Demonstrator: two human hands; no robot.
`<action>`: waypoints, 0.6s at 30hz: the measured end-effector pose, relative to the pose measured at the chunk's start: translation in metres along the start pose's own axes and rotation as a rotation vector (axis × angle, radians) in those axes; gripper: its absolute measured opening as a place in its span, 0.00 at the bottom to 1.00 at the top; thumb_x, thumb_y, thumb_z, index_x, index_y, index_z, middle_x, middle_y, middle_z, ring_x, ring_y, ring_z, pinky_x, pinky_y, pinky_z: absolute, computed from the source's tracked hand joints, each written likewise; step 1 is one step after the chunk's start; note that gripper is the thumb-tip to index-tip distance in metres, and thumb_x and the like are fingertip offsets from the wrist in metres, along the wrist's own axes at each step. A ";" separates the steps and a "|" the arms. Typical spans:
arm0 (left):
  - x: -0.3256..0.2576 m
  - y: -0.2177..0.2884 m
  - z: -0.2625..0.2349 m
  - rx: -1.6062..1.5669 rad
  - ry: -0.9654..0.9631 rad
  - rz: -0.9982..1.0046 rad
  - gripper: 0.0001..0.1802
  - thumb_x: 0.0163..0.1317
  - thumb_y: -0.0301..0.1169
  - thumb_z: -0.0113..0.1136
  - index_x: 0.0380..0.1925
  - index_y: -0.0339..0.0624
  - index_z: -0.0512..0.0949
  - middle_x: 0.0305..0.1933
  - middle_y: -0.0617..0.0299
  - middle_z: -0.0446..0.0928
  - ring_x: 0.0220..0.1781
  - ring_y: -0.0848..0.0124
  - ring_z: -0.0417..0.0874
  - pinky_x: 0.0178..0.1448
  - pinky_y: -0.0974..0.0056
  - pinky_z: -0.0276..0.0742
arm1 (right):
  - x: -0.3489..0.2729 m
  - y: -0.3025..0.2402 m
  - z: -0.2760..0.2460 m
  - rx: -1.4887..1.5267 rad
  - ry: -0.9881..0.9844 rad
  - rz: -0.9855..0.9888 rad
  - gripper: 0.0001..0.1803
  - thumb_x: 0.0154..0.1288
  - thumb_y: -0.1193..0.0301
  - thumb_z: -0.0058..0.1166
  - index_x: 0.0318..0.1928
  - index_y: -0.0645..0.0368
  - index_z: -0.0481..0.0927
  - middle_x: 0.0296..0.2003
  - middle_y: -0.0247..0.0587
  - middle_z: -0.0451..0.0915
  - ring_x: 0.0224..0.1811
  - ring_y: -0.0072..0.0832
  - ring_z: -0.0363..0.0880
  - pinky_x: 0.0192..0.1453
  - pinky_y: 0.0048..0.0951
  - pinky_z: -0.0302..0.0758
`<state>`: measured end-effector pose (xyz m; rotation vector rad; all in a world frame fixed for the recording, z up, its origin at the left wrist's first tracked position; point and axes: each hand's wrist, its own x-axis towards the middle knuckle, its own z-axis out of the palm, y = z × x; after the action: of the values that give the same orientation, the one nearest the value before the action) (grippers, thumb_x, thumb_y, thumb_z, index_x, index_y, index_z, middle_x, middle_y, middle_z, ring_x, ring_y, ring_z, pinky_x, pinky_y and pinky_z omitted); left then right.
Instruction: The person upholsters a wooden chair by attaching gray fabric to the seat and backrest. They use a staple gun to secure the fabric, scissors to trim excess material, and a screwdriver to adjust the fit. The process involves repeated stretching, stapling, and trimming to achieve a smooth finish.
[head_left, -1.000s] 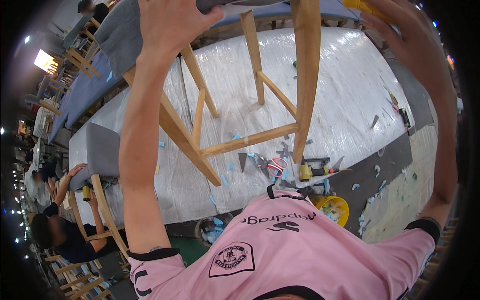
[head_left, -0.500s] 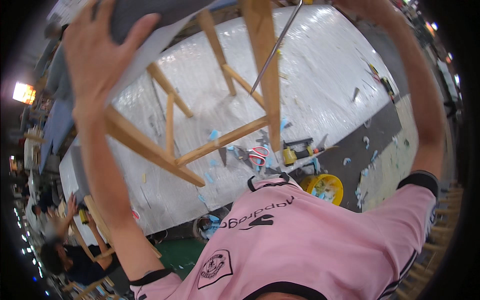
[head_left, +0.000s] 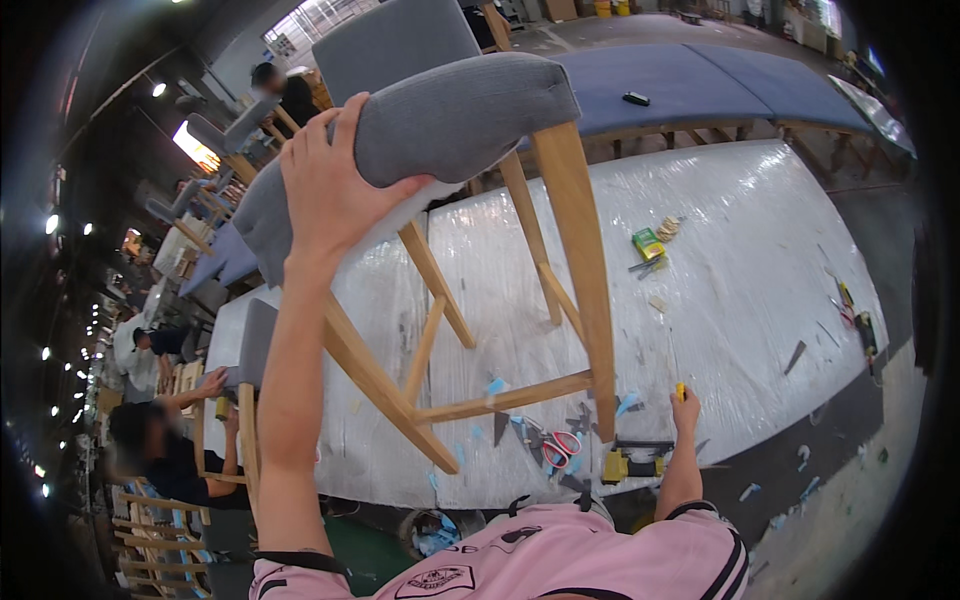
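A chair with a grey upholstered seat (head_left: pixel 460 105) and wooden legs (head_left: pixel 580 260) stands in front of me, tilted, on the plastic-covered table (head_left: pixel 720 200). My left hand (head_left: pixel 335 190) is closed over the near edge of the seat, thumb under the rim near white lining. Low to the right of the chair, my right hand (head_left: pixel 686 412) is closed round a yellow-handled awl (head_left: pixel 681 390), its long thin metal shaft pointing away from me. Beside the front legs lie red-handled scissors (head_left: pixel 561 450) and a yellow-green staple gun (head_left: pixel 630 465).
A small green box (head_left: pixel 647 242) lies farther back. Dark and blue scraps (head_left: pixel 500 425) surround the scissors. More tools (head_left: pixel 863 330) lie at the table's right edge. A blue padded table (head_left: pixel 690 90) stands beyond. At the left, a co-worker (head_left: pixel 165 450) handles another chair.
My right hand has come down from beside the seat, carrying the awl, to low over the table. My left hand stays on the chair. The view has tilted up, showing more background.
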<state>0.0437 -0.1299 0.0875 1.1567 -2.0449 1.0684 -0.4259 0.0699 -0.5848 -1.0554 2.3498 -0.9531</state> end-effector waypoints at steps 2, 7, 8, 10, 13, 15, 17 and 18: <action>0.003 0.009 -0.009 0.030 -0.023 0.005 0.54 0.44 0.68 0.75 0.68 0.51 0.72 0.58 0.52 0.74 0.62 0.53 0.75 0.66 0.48 0.67 | -0.009 -0.026 0.018 0.049 -0.073 0.075 0.25 0.64 0.61 0.65 0.58 0.62 0.82 0.49 0.57 0.83 0.53 0.52 0.81 0.59 0.47 0.76; 0.055 0.008 -0.039 -0.232 -0.494 -0.436 0.42 0.59 0.68 0.65 0.59 0.43 0.81 0.48 0.48 0.81 0.53 0.57 0.82 0.63 0.53 0.73 | -0.079 0.037 0.018 -0.019 0.295 0.160 0.25 0.66 0.59 0.62 0.55 0.65 0.80 0.47 0.58 0.82 0.52 0.52 0.80 0.60 0.48 0.75; 0.067 0.003 -0.036 -0.196 -0.530 -0.422 0.42 0.61 0.70 0.61 0.58 0.43 0.81 0.48 0.47 0.82 0.52 0.58 0.83 0.62 0.53 0.74 | -0.101 0.045 0.011 -0.007 0.243 0.327 0.24 0.67 0.58 0.61 0.53 0.66 0.80 0.47 0.58 0.82 0.51 0.52 0.81 0.59 0.48 0.76; 0.096 -0.011 -0.019 -0.143 -0.608 -0.396 0.44 0.65 0.73 0.52 0.56 0.41 0.83 0.47 0.44 0.84 0.50 0.59 0.86 0.60 0.54 0.76 | -0.144 0.068 -0.001 -0.033 0.134 0.576 0.24 0.68 0.56 0.60 0.51 0.66 0.80 0.47 0.59 0.82 0.48 0.53 0.82 0.57 0.49 0.77; 0.125 0.002 0.039 -0.326 -0.597 -0.177 0.51 0.65 0.78 0.41 0.64 0.44 0.80 0.58 0.44 0.83 0.58 0.55 0.86 0.63 0.53 0.78 | -0.158 0.099 0.011 0.080 0.121 0.800 0.28 0.69 0.52 0.61 0.53 0.65 0.80 0.49 0.58 0.82 0.44 0.53 0.83 0.53 0.52 0.79; 0.133 0.029 0.050 -0.357 -0.661 -0.143 0.53 0.63 0.80 0.40 0.66 0.46 0.78 0.61 0.44 0.82 0.62 0.51 0.84 0.66 0.52 0.77 | -0.175 0.093 0.014 0.292 0.114 1.003 0.31 0.68 0.47 0.62 0.54 0.64 0.79 0.50 0.56 0.81 0.43 0.51 0.84 0.52 0.53 0.80; 0.133 0.043 0.054 -0.283 -0.647 -0.096 0.54 0.61 0.82 0.41 0.67 0.48 0.77 0.62 0.43 0.81 0.64 0.48 0.83 0.68 0.52 0.76 | -0.191 0.074 0.015 0.593 0.089 1.241 0.36 0.66 0.42 0.64 0.56 0.63 0.79 0.52 0.54 0.81 0.44 0.47 0.84 0.52 0.52 0.81; 0.132 0.046 0.053 -0.263 -0.638 -0.098 0.56 0.59 0.82 0.41 0.67 0.46 0.77 0.61 0.42 0.81 0.64 0.48 0.83 0.67 0.51 0.76 | -0.200 0.064 0.022 0.730 0.007 1.248 0.36 0.65 0.41 0.64 0.55 0.63 0.79 0.52 0.53 0.80 0.44 0.45 0.84 0.50 0.51 0.81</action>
<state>-0.0635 -0.2182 0.1436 1.5698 -2.4665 0.3792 -0.3166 0.2448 -0.6316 0.6467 1.7958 -1.0427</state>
